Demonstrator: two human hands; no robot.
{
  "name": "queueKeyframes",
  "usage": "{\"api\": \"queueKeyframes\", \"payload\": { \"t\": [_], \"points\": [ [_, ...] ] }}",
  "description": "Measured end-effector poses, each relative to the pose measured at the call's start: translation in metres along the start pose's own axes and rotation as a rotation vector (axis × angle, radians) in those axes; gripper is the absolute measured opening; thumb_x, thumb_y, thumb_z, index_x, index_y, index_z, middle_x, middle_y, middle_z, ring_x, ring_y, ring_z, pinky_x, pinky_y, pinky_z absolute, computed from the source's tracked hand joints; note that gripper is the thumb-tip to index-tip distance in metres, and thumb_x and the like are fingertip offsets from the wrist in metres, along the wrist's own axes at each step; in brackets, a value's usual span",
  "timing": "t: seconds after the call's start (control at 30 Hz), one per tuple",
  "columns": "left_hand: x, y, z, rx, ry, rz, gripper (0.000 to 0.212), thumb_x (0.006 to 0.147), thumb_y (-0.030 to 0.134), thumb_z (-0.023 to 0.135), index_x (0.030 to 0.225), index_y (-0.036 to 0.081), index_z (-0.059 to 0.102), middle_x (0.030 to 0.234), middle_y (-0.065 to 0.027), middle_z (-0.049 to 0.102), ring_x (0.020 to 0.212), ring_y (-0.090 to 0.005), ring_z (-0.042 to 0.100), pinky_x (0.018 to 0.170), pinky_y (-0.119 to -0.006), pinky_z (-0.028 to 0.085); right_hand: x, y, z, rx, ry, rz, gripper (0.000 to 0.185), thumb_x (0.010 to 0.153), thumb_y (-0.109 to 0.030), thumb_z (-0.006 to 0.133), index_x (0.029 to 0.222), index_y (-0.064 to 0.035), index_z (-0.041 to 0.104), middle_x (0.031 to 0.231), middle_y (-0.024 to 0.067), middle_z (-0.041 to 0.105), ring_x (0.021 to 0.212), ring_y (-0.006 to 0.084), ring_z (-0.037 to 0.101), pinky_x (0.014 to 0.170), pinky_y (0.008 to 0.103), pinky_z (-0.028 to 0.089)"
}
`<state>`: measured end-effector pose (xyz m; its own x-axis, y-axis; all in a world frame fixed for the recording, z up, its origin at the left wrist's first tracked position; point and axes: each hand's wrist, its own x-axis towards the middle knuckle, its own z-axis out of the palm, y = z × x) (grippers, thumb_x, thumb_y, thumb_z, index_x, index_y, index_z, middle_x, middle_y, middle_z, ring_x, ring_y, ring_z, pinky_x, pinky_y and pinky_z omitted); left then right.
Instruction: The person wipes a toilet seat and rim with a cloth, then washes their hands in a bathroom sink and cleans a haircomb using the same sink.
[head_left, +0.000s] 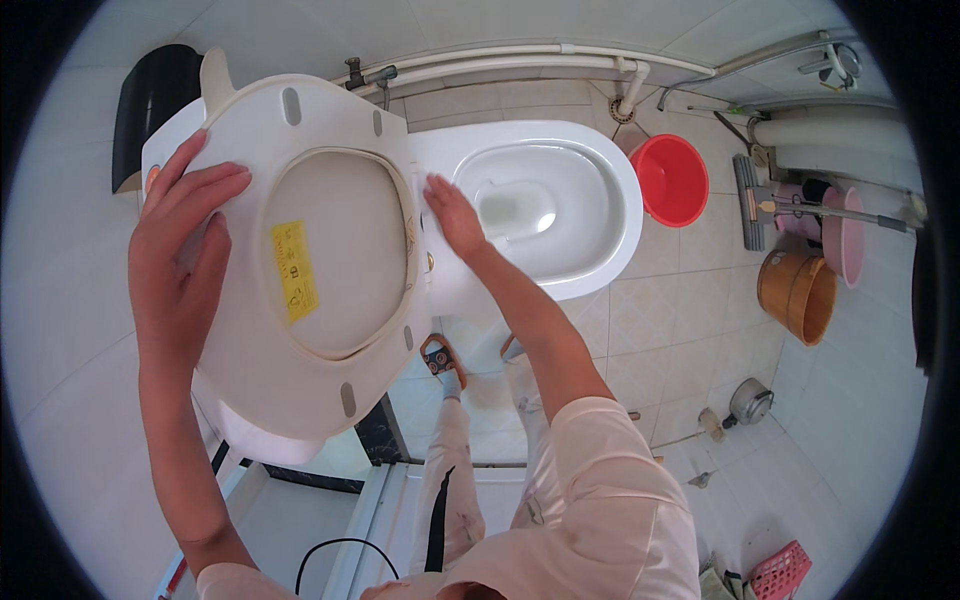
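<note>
A white toilet bowl stands before me, with water in its bottom. Its seat and lid are raised towards the cistern. A yellow sticker bearing writing is stuck on the lid's inner face. My left hand lies against the upper part of the raised seat, fingers spread, nothing visible in it. My right hand is over the back of the bowl rim, close to the hinges. Its fingers lie side by side and its palm is hidden.
A red bucket stands by the bowl's front. White pipes run along the wall. At right are a mop, a pink basin, a wooden bucket and a metal pot. A pink basket sits lower right.
</note>
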<state>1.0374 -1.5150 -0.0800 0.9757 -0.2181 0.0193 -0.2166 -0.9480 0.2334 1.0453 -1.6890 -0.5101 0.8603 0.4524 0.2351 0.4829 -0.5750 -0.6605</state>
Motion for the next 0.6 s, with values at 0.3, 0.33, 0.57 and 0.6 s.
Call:
{"api": "queueKeyframes", "payload": {
  "t": [0.3, 0.33, 0.57, 0.6],
  "points": [
    [-0.009, -0.016, 0.003, -0.119, 0.135, 0.095, 0.030, 0.075, -0.007, 0.048, 0.097, 0.007, 0.063, 0.101, -0.0062, 0.063, 0.119, -0.0284, 0.045, 0.099, -0.040, 0.034, -0.148, -0.047, -0.039, 0.406, -0.181, 0.519, 0.021, 0.076, -0.004, 0.061, 0.097, -0.0025, 0.057, 0.092, 0.0119, 0.061, 0.086, 0.0266, 0.058, 0.076, 0.0339, 0.047],
    [-0.008, -0.016, 0.007, -0.152, 0.137, 0.109, 0.029, 0.076, -0.007, 0.048, 0.097, 0.006, 0.063, 0.101, -0.0062, 0.064, 0.119, -0.0284, 0.046, 0.098, -0.039, 0.035, -0.160, -0.043, -0.047, 0.562, -0.277, 0.765, 0.022, 0.076, -0.004, 0.062, 0.097, -0.0028, 0.056, 0.085, 0.0114, 0.061, 0.077, 0.0256, 0.060, 0.069, 0.0331, 0.048],
    [-0.014, -0.023, 0.009, -0.107, 0.142, 0.054, 0.026, 0.077, -0.002, 0.050, 0.097, 0.006, 0.065, 0.103, -0.0070, 0.063, 0.121, -0.0253, 0.044, 0.096, -0.036, 0.038, -0.146, -0.073, -0.042, 0.188, 0.197, 0.473, 0.036, 0.079, -0.002, 0.056, 0.115, -0.0042, 0.049, 0.096, 0.0149, 0.061, 0.089, 0.0296, 0.058, 0.081, 0.0361, 0.046],
    [-0.010, -0.019, 0.007, -0.119, 0.143, 0.078, 0.026, 0.077, -0.002, 0.050, 0.097, 0.006, 0.065, 0.103, -0.0070, 0.063, 0.121, -0.0253, 0.044, 0.096, -0.036, 0.038, -0.150, -0.071, -0.024, 0.089, 0.122, 0.396, 0.040, 0.081, -0.003, 0.053, 0.120, -0.0048, 0.046, 0.107, 0.0152, 0.057, 0.100, 0.0296, 0.053, 0.089, 0.0390, 0.040]
  ]
}}
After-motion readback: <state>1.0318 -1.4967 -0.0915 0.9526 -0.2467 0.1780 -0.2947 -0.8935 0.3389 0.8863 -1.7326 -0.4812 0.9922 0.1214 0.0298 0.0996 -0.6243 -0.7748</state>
